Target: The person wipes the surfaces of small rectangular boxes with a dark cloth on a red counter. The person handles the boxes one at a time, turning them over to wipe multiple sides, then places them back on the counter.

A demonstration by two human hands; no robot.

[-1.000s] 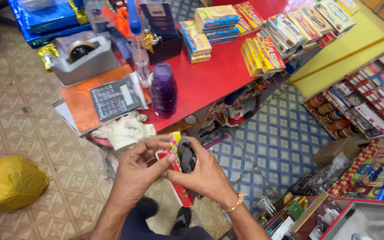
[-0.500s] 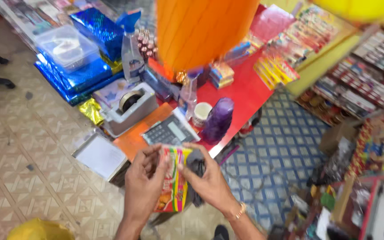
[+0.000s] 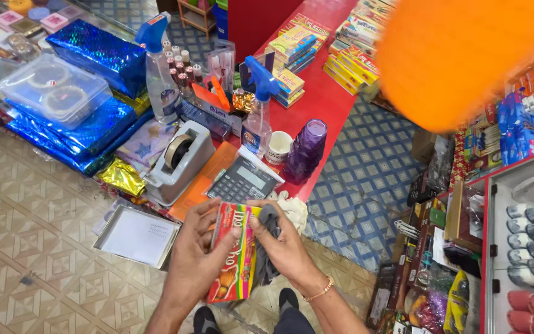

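Note:
My left hand (image 3: 196, 260) grips a flat, brightly printed red, yellow and green packet (image 3: 235, 253) by its left edge, thumb on its front. My right hand (image 3: 285, 244) holds the packet's right side together with a dark grey cloth (image 3: 267, 238) bunched against it. Both hands are low in the head view, just in front of a grey calculator (image 3: 242, 180) on the red counter (image 3: 322, 99).
On the counter stand a tape dispenser (image 3: 179, 162), two spray bottles (image 3: 159, 71), a white cup (image 3: 278, 147), a purple tumbler (image 3: 305, 150) and stacked boxes (image 3: 347, 59). Blue foil-wrapped boxes (image 3: 97, 52) lie left, a metal tray (image 3: 137, 236) below. An orange blur (image 3: 465, 55) covers the upper right. Shelves (image 3: 526, 235) stand right.
The camera view has swung over the counter. The packet has turned from edge-on to face-up between my hands, and the dark cloth now lies bunched against its right side.

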